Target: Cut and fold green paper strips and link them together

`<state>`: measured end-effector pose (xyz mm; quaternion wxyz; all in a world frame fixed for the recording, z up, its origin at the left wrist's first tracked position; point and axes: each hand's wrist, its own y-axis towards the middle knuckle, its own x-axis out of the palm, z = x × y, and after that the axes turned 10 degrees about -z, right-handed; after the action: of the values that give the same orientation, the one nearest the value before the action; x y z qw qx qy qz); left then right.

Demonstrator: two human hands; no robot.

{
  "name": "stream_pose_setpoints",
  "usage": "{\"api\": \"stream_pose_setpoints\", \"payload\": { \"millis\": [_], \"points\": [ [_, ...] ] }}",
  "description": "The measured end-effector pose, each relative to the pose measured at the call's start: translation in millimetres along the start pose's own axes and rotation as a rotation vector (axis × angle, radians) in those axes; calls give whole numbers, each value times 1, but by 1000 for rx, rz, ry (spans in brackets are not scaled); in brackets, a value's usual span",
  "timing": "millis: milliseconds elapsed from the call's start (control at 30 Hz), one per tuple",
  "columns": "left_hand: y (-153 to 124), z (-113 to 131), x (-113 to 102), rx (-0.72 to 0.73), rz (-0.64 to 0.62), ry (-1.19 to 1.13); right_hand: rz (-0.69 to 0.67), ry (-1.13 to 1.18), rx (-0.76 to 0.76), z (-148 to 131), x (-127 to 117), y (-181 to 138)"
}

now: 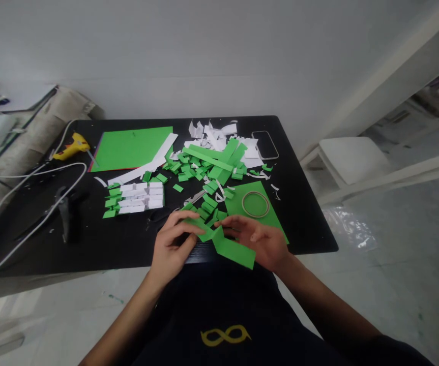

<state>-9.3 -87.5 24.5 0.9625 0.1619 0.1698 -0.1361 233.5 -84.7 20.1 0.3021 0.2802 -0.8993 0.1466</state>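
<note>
My left hand [173, 244] pinches one end of a green paper strip [234, 250], thumb against fingers. The strip has a sharp crease near its middle, and its far part slopes down to the right. Beside that part is my right hand [263, 241], fingers apart and loosely bent, the fingertips near the crease; part of them is behind the paper. Just beyond both hands lie small folded green paper pieces [208, 204]. A pair of scissors [196, 197] is partly hidden among them.
A block of folded white and green pieces [141, 197] sits at left. Green sheets [135, 147], a white strip [143, 170] and a paper heap [219, 157] lie behind. A tape ring [255, 204] rests on green paper. A yellow glue gun [73, 146] and white cable [72, 192] occupy the left.
</note>
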Motion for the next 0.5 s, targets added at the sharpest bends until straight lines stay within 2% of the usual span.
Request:
{"api": "stream_pose_setpoints", "payload": {
  "millis": [67,167,233,400,500],
  "points": [
    [0,-1,1,9,-3,1,-16,49,71,0,1,1],
    [0,-2,2,14,-4,1,50,7,112,2,5,1],
    [0,-3,3,23,-1,11,81,-89,90,6,9,1],
    [2,-2,5,38,-5,40,15,-335,-42,10,16,1],
    [2,-2,8,19,22,0,82,-498,-77,10,17,1]
  ]
}}
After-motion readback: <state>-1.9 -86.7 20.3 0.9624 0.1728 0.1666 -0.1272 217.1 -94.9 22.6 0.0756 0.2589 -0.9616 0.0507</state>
